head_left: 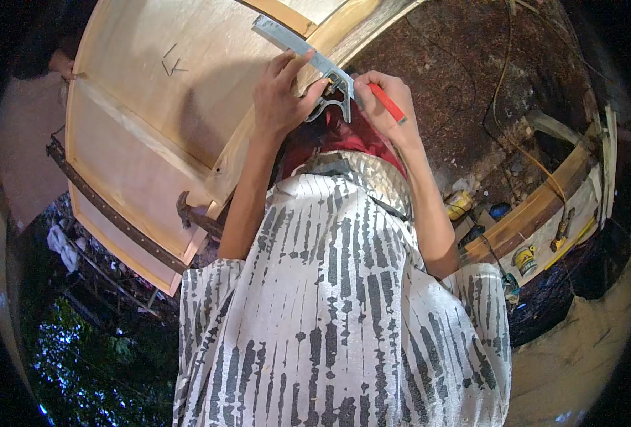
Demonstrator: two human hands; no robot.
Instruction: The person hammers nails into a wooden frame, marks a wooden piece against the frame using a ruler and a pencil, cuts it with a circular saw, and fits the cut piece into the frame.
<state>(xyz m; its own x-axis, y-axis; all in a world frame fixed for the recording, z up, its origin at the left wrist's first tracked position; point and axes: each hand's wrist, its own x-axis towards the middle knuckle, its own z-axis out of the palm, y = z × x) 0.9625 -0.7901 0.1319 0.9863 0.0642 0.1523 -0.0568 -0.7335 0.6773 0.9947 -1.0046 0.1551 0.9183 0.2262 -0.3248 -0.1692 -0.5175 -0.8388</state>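
A combination square (284, 35) lies across the edge of the light wooden frame (344, 28), its blade pointing to the upper left. My left hand (281, 96) holds it, fingers on the blade and thumb by the square's head. In my right hand (390, 107) is a red carpenter's pencil (387, 104), held close to the lower end of the blade. The pencil's front end is hidden by my fingers, so I cannot tell whether it touches the wood.
Several nails (176, 67) lie on the plywood panel (130, 43). A hammer (184, 210) rests by the frame's near corner. Another person's hand (62, 64) is at the panel's left edge. To the right are a plank (536, 210), a yellow can (525, 260) and a cord (499, 89).
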